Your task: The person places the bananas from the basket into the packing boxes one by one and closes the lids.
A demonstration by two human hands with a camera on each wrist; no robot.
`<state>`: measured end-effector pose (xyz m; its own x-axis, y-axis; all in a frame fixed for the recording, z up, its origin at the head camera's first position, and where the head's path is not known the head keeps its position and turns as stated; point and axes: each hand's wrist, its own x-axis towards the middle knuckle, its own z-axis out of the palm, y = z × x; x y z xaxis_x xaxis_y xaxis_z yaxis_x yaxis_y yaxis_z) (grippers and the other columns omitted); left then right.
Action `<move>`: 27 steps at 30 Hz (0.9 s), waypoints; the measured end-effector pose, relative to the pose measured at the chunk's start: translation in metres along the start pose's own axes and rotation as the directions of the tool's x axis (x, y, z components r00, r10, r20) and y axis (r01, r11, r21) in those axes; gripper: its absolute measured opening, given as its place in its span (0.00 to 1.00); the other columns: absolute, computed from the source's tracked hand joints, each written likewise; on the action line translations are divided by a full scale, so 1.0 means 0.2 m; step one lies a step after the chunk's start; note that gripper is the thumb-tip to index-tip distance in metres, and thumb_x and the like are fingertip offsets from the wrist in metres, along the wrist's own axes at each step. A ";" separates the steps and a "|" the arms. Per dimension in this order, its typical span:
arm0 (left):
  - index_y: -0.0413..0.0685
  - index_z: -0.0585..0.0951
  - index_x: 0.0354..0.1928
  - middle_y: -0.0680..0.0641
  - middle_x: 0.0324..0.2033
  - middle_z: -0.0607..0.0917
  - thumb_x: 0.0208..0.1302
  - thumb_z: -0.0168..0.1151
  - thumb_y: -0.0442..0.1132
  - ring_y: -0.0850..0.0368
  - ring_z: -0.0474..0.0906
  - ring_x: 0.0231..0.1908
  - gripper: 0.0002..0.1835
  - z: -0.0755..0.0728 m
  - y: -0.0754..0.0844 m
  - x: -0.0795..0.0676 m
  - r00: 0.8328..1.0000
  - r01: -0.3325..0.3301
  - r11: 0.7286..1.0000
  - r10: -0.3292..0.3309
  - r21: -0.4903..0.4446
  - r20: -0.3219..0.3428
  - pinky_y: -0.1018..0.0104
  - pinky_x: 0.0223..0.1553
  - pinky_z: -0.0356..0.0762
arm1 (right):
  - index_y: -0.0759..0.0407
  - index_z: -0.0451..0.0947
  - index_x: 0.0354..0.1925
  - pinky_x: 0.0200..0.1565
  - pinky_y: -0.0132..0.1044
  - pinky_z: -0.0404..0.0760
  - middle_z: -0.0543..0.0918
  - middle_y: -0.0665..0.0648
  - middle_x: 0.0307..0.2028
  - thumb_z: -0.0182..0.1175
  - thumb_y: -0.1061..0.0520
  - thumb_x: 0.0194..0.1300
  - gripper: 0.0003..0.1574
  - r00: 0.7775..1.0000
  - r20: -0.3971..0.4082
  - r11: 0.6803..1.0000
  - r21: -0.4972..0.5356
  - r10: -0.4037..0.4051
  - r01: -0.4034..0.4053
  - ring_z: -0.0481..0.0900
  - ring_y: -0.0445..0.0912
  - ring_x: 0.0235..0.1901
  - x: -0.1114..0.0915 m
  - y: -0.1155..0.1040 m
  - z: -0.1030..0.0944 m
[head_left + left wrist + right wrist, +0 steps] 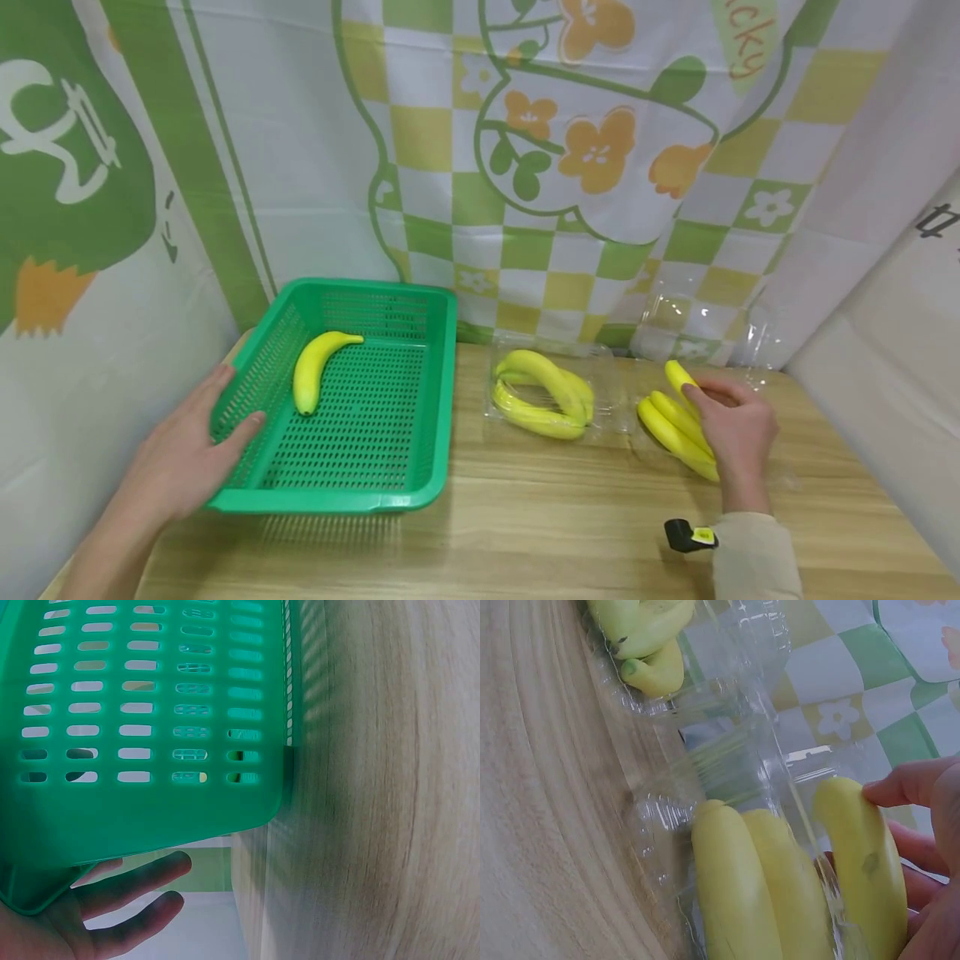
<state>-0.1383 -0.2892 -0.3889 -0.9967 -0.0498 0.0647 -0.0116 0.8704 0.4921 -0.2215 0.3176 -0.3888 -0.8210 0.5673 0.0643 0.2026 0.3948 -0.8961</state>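
Note:
My left hand [183, 454] holds the left rim of a green plastic basket [442, 400], thumb over the inner side and fingers outside. In the left wrist view, those fingers [142, 889] extend past the basket's slotted wall [165, 802]. One yellow banana [315, 367] lies inside the basket. To the right, my right hand [738, 429] pinches a banana [866, 862] between thumb and fingers. It is tilted up beside other bananas [739, 892] in an open clear plastic container [772, 769]. The hand hides part of that container in the head view.
A second clear container [615, 400] with several bananas [540, 425] sits between the basket and my right hand. A raised clear lid [697, 312] stands against the patterned curtain [540, 250] at the back. Everything rests on a wood-grain table [547, 525], with white cloth walls at both sides.

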 end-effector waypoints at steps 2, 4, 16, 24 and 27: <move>0.42 0.39 0.86 0.32 0.85 0.42 0.84 0.44 0.61 0.11 0.50 0.74 0.46 0.00 0.00 0.00 1.000 0.002 1.000 -0.002 0.004 0.001 0.12 0.62 0.55 | 0.53 0.89 0.56 0.36 0.20 0.81 0.86 0.25 0.28 0.77 0.44 0.63 0.26 0.999 0.031 0.999 -0.035 0.007 -0.005 0.81 0.24 0.34 0.00 0.00 0.00; 0.42 0.39 0.86 0.32 0.85 0.42 0.84 0.44 0.62 0.11 0.50 0.73 0.46 0.00 0.00 0.00 1.000 0.003 1.000 -0.003 0.005 0.000 0.12 0.62 0.55 | 0.51 0.88 0.58 0.38 0.20 0.80 0.88 0.26 0.32 0.77 0.43 0.64 0.28 0.998 0.056 0.997 -0.071 0.014 -0.010 0.80 0.26 0.38 0.00 0.01 0.00; 0.44 0.39 0.86 0.34 0.85 0.40 0.84 0.43 0.62 0.10 0.49 0.73 0.46 -0.01 0.01 0.00 1.000 0.015 1.000 -0.015 0.001 0.010 0.11 0.61 0.55 | 0.54 0.89 0.57 0.48 0.34 0.76 0.89 0.59 0.60 0.75 0.36 0.64 0.32 0.979 0.196 0.964 -0.244 -0.059 0.107 0.81 0.52 0.60 0.01 0.02 -0.01; 0.43 0.40 0.86 0.34 0.85 0.41 0.84 0.44 0.61 0.11 0.49 0.74 0.46 0.00 0.01 0.00 1.000 0.007 1.000 -0.007 0.001 -0.003 0.11 0.61 0.55 | 0.54 0.87 0.61 0.52 0.39 0.75 0.86 0.61 0.64 0.74 0.34 0.64 0.36 0.963 0.264 0.951 -0.280 -0.054 0.131 0.80 0.58 0.65 0.01 0.03 0.00; 0.43 0.40 0.86 0.34 0.85 0.41 0.84 0.45 0.61 0.12 0.49 0.74 0.46 0.00 0.00 0.00 1.000 0.003 1.000 -0.003 -0.001 -0.008 0.12 0.62 0.55 | 0.53 0.87 0.61 0.50 0.37 0.77 0.87 0.61 0.63 0.73 0.34 0.65 0.35 0.957 0.282 0.943 -0.296 -0.068 0.154 0.82 0.59 0.62 0.00 0.03 0.01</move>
<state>-0.1377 -0.2884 -0.3882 -0.9960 -0.0563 0.0700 -0.0145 0.8697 0.4933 -0.2220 0.3186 -0.3946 -0.9498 0.3128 -0.0016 0.2228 0.6732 -0.7051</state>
